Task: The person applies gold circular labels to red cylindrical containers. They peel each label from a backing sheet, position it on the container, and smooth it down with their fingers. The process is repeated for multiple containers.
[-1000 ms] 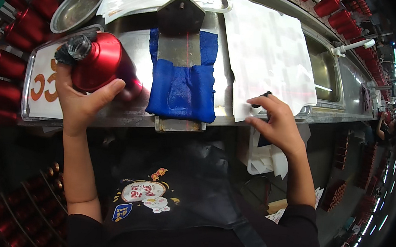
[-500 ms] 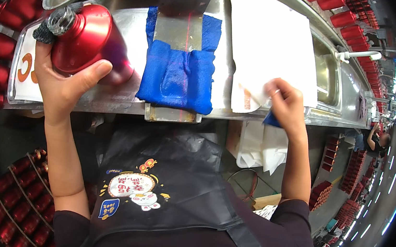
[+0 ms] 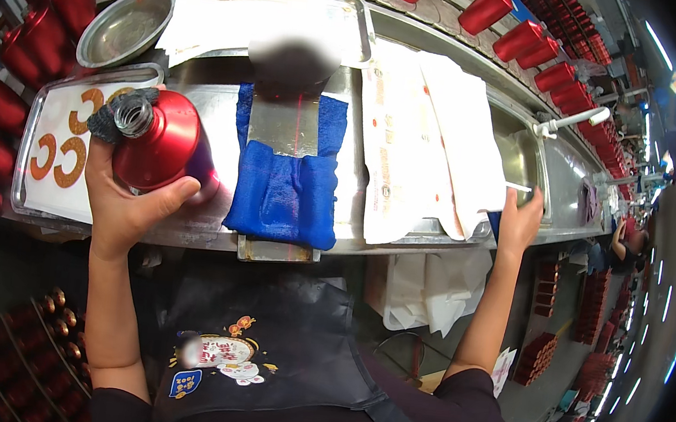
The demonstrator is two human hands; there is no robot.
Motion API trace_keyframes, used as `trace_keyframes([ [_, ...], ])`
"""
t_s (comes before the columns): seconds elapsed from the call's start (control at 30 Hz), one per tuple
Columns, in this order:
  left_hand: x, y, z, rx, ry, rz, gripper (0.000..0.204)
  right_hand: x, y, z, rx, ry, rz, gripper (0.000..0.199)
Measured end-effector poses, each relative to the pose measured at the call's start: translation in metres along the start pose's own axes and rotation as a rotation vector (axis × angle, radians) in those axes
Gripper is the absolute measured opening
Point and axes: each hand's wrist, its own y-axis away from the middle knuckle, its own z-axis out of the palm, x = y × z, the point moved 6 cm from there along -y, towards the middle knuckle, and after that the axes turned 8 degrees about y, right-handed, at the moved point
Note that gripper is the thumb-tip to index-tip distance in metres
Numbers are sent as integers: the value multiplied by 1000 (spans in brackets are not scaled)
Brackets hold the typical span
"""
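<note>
My left hand is closed around a shiny red metal bottle, tilted so its open threaded silver neck points up and left. A dark grey sponge-like pad is pressed between the fingers and the neck. My right hand is closed in a pinch near the sink's front edge, beside a stack of white sheets. A thin white strip shows at its fingertips; what it is I cannot make out. Between the hands, a blue cloth is wrapped over a metal stand.
On the left a tray holds a white sheet with C-shaped orange-gold stickers. Behind it sits a metal bowl. More papers lie on a back tray. Red bottles line the far ledge. A white faucet reaches over the sink.
My right hand has moved right, from the sheets' corner toward the sink. My left hand still holds the bottle. The view has shifted, showing more of the far ledge and left tray.
</note>
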Motion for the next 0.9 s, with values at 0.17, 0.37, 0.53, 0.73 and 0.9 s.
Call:
trace_keyframes([
  [0.17,-1,0,1,13,-14,-35,78,-126,-1,18,-271,-60,-301,64],
  [0.37,-2,2,0,30,-10,-11,77,-130,-36,44,-427,65,-292,30],
  [0.53,-8,2,-3,10,-19,-12,78,-79,-48,-2,-40,30,-253,24],
  [0.73,-12,3,-11,41,-69,-22,81,48,-40,-69,209,-220,-42,29],
  [0.9,-18,0,-23,14,-124,51,83,238,24,-77,189,-630,403,29],
])
